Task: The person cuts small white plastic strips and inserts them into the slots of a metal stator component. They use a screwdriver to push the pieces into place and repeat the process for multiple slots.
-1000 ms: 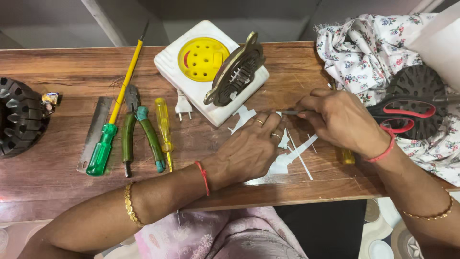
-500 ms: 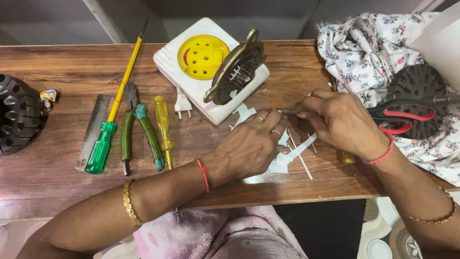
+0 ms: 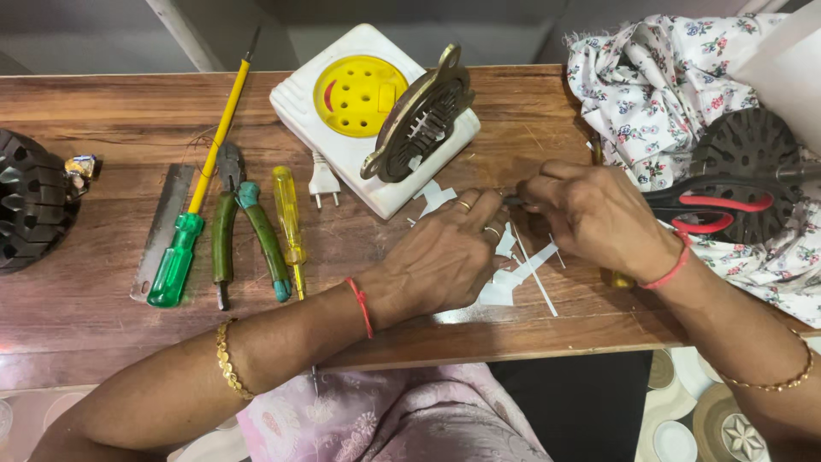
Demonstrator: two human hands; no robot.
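Observation:
My left hand (image 3: 445, 257) lies palm down on white paper scraps (image 3: 513, 278) on the wooden table (image 3: 111, 111), its fingers closed over something small that I cannot make out. My right hand (image 3: 599, 218) meets it from the right, fingers pinched on a thin dark tool (image 3: 511, 202) whose tip touches the left fingertips. A white box with a yellow perforated disc (image 3: 359, 98) stands just beyond the hands, with a brass grille plate (image 3: 419, 115) leaning on it.
Left of the hands lie a small yellow screwdriver (image 3: 289, 227), green-handled pliers (image 3: 244, 231), a long yellow and green screwdriver (image 3: 201, 184) and a metal ruler (image 3: 162, 227). A black round part (image 3: 30, 201) sits far left. Red-handled scissors (image 3: 718, 210) rest on floral cloth (image 3: 658, 94) at right.
Both hands stay together over the paper scraps. The right hand's fingers have shifted slightly on the thin tool; nothing else has moved.

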